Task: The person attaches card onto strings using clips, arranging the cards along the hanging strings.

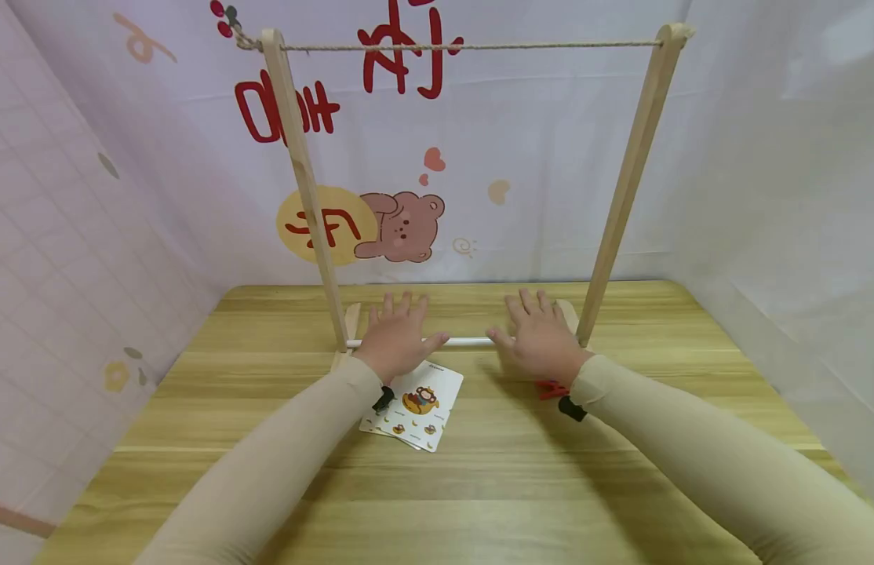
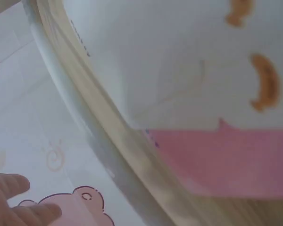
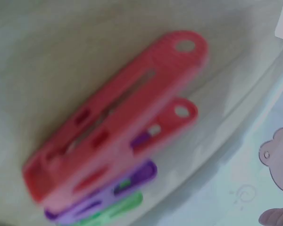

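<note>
My left hand (image 1: 393, 339) is spread with straight fingers, over the upper part of some white cards (image 1: 437, 396) with a monkey drawing. In the left wrist view a white card (image 2: 165, 61) with banana prints overlaps a pink one (image 2: 231, 162). My right hand (image 1: 543, 341) is also spread, above some clothespins. The right wrist view shows red clothespins (image 3: 141, 103), a purple clothespin (image 3: 137, 176) and a green clothespin (image 3: 118, 209) lying side by side. Both hands hold nothing. A white rod (image 1: 468, 341) passes near both hands.
A wooden stand rises behind the hands, with a left post (image 1: 306, 180) and a right post (image 1: 631, 173). A rope (image 1: 472, 47) is strung between their tops. The wooden table (image 1: 479, 518) meets a printed white cloth (image 1: 550, 125) at the back.
</note>
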